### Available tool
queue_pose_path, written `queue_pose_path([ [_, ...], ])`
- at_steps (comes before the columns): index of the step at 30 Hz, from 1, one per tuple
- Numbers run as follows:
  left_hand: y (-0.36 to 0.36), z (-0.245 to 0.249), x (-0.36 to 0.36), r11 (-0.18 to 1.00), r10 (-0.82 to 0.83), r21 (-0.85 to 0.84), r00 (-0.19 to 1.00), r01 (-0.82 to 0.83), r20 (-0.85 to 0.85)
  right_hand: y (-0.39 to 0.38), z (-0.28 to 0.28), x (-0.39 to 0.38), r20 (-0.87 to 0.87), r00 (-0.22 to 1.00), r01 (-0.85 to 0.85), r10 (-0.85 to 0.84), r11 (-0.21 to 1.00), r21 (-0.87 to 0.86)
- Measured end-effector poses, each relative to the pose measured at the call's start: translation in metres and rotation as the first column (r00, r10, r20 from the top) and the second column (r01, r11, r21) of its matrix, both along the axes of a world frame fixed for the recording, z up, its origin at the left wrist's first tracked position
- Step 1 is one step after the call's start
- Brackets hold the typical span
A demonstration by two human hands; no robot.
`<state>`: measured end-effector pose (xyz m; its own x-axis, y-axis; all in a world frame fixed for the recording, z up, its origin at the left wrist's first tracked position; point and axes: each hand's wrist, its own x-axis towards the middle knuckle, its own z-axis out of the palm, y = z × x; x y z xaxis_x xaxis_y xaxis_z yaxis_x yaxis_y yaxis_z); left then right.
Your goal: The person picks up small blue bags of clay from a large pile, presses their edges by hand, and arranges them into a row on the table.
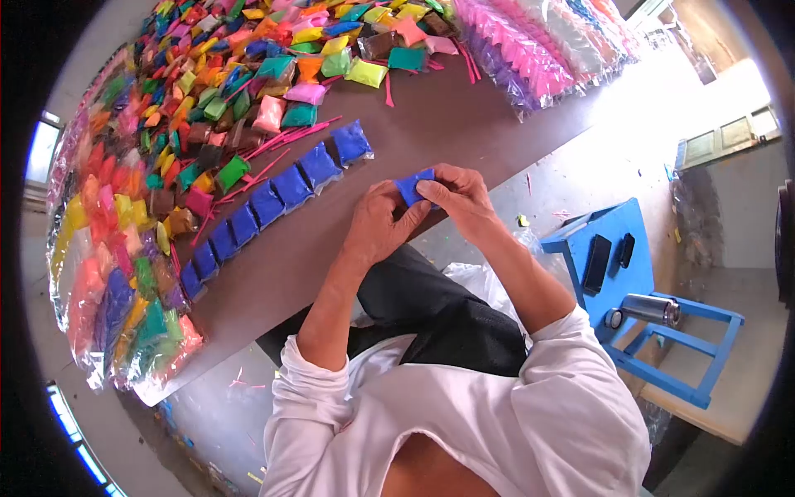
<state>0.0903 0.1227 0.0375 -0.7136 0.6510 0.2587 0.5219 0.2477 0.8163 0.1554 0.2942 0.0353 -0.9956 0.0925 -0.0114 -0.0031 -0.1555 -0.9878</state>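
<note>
both hands, left hand [379, 222] and right hand [458, 197], pinch one blue clay packet [411, 186] just beside the row of blue packets [269, 205] on the brown table [431, 124].

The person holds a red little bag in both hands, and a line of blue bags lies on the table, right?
Not quite. The little bag pinched between the left hand and the right hand is blue, not red, as the head view shows. The line of blue bags does lie on the table.
</note>
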Motion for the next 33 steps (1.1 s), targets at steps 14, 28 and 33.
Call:
queue_pose_path([
  [14,-0.001,-0.006,0.001,0.999,0.002,0.044,1.000,-0.002,0.001,0.011,0.010,-0.013,0.060,0.985,-0.165,0.162,0.985,0.053],
  [28,-0.002,-0.001,0.001,1.000,-0.014,0.016,0.998,0.015,-0.063,0.006,0.012,-0.013,0.137,0.981,-0.150,0.136,0.983,0.102],
  [33,-0.002,-0.011,0.000,0.993,-0.025,0.113,0.996,0.015,0.091,0.008,0.015,-0.011,0.096,0.977,-0.180,0.189,0.980,-0.088],
])
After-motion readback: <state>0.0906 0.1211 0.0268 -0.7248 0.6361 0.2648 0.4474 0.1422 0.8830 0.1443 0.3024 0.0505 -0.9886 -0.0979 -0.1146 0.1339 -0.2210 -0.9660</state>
